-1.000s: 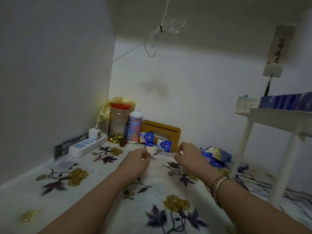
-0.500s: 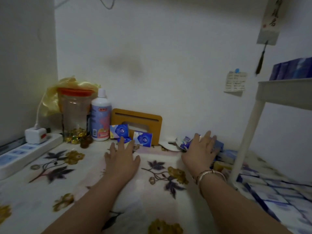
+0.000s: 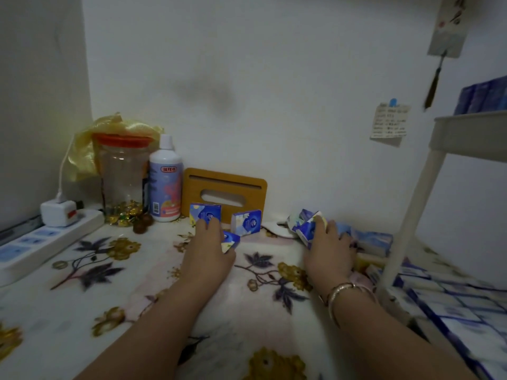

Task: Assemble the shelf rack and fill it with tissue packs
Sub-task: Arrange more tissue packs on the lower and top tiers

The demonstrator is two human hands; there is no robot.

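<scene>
Hands were out together: left hand [image 3: 210, 249] pinched a pack [image 3: 230, 241] in its fingers on the floral surface, right hand [image 3: 327, 249] curled over a pack [image 3: 307, 229] near the rack [image 3: 411, 209]. Grabbing two at once risked one slipping loose.

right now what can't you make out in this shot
Head view only:
- Writing on the wall note: too small and blurred.
- Shelf rack: cut off by the right edge.
- Tissue pack under the left hand: mostly covered by it.
- Packs under the right hand: blurred, count unclear.
</scene>
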